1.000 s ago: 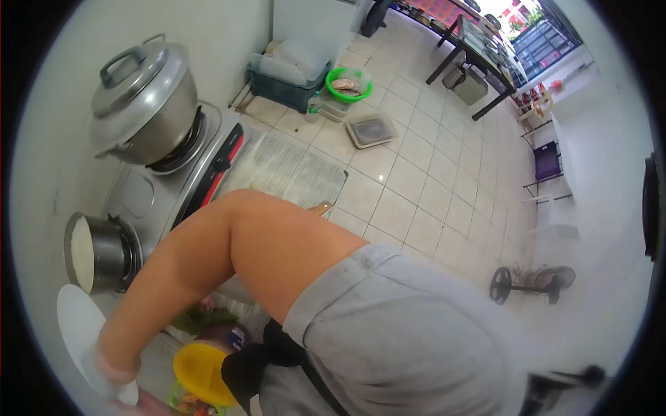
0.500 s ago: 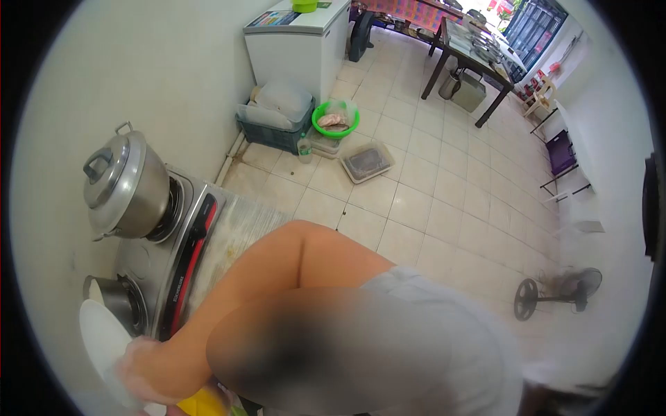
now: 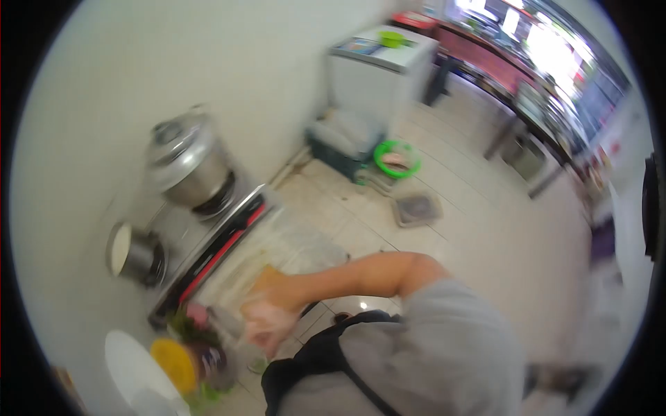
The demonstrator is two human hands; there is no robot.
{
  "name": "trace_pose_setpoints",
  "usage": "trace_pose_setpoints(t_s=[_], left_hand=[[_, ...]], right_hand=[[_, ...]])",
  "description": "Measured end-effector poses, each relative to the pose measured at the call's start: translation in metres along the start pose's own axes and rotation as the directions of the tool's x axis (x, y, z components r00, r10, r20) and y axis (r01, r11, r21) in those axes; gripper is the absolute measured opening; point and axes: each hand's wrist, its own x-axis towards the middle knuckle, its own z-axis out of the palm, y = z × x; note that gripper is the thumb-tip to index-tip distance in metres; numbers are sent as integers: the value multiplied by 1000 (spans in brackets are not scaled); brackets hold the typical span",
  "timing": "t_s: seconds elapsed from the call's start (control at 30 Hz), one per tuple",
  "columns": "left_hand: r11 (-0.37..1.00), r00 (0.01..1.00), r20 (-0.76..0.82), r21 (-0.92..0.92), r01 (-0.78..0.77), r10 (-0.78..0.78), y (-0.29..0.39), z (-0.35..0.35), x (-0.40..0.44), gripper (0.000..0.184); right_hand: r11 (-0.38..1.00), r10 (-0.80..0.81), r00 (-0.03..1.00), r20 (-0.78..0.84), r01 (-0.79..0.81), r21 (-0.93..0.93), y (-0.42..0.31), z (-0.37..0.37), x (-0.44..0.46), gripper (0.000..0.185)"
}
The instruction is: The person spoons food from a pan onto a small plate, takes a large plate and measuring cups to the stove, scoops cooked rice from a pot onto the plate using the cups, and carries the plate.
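Note:
My right hand (image 3: 267, 320) is in the middle of the view, over the pale striped surface beside the stove, with its fingers pointing down. Motion blur hides how its fingers lie and whether they hold anything. A yellow-brown piece (image 3: 269, 279) shows just behind it. A white plate-like disc (image 3: 139, 371) stands tilted at the lower left, near a yellow round container (image 3: 175, 365) and some leafy greens (image 3: 186, 329). My left hand is out of view.
On the stove (image 3: 218, 253) are a large lidded pot (image 3: 191, 163) and a smaller pot with white contents (image 3: 128, 253). Beyond lie a teal crate (image 3: 343, 145), green basin (image 3: 397, 159), shallow tray (image 3: 416, 209), white freezer (image 3: 378, 76) and dark-legged table (image 3: 534, 128).
My right hand has left the white disc and moved right, over the striped surface. The view has shifted, bringing the yellow container and greens back into sight.

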Motion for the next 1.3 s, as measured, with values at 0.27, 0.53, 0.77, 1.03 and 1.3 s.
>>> trace_pose_setpoints(t_s=[0.27, 0.53, 0.77, 1.03, 1.3], left_hand=[[809, 764, -408, -534, 245, -500, 75, -45, -56, 51], [770, 677, -530, -633, 86, -511, 91, -156, -113, 52], [848, 495, -716, -524, 84, -492, 121, -313, -172, 54], [886, 386, -805, -457, 77, -450, 129, -454, -178, 53], [908, 320, -853, -413, 72, -413, 75, -558, -117, 53]], right_hand=[[931, 293, 841, 454, -358, 63, 85, 152, 40, 32], [971, 183, 793, 581, -239, 22, 93, 229, 156, 40], [964, 132, 768, 627, -246, 99, 50, 353, 271, 47], [857, 427, 595, 681, -25, -515, 74, 465, 369, 60], [955, 163, 594, 788, 106, -278, 111, 547, 505, 50]])
